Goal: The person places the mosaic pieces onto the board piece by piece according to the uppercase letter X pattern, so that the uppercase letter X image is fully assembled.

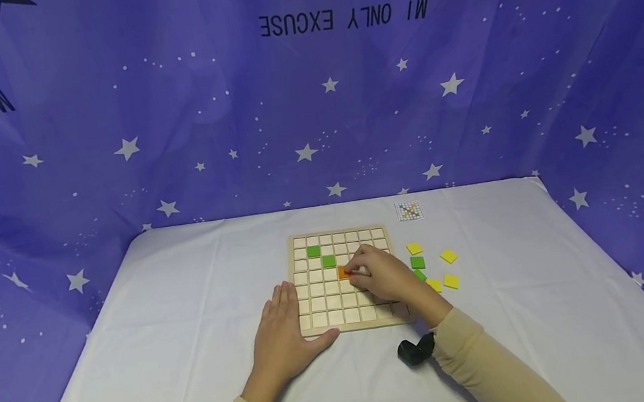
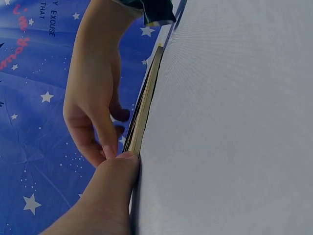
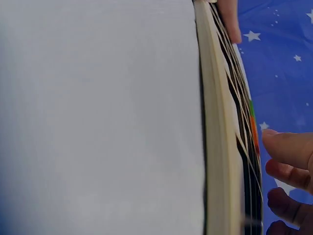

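A wooden grid board (image 1: 349,326) lies on the white table. Two green square tiles (image 1: 328,261) and an orange tile (image 1: 342,271) form a diagonal in its cells. My left hand (image 1: 281,335) rests along the board's left side, fingers straight, with the thumb at the front edge. Over the board, my right hand (image 1: 382,276) has its loosely bent fingertips right at the orange tile, which sits in its cell. The right wrist view shows that thumb (image 3: 288,149) and the fingers apart, with nothing between them.
Loose yellow tiles (image 1: 449,255) and green tiles (image 1: 418,262) lie to the right of the board. A small card with a coloured grid pattern (image 1: 409,210) is near the back edge. Behind the table hangs a purple star-printed cloth (image 1: 262,114).
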The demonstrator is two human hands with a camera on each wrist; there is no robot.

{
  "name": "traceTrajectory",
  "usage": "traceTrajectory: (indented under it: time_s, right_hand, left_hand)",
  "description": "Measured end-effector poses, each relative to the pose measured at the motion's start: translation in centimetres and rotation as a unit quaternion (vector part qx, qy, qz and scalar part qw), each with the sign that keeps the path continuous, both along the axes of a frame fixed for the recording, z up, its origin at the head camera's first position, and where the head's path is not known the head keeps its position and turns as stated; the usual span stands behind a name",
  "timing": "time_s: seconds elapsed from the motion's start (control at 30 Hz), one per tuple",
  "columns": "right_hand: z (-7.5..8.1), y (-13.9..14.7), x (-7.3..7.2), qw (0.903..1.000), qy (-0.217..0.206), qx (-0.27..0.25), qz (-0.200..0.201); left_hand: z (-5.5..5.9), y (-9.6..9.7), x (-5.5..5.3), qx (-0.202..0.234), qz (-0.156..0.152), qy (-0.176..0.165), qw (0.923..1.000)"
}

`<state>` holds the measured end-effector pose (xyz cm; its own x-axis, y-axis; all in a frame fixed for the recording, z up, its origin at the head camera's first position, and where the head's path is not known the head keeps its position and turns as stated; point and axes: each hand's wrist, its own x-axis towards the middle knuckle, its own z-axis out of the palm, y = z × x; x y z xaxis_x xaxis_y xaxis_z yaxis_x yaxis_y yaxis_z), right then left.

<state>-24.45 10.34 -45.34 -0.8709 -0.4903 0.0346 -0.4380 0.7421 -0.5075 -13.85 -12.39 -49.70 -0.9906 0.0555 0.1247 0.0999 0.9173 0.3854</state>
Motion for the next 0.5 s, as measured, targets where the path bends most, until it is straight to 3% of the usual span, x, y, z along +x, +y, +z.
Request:
traceTrajectory:
  time_s: [0.17, 0.5]
  right_hand:
    - [0.4, 2.6, 0.0, 0.9994, -0.003, -0.025, -0.026]
    - [0.1, 9.0, -1.2, 0.9957, 0.001, -0.018, -0.09]
  left_hand:
    - [-0.1, 0.0, 0.0, 0.002, -0.001, 0.004, 1.0]
    - [-0.2, -0.1, 0.0, 0.002, -0.002, 0.005, 1.0]
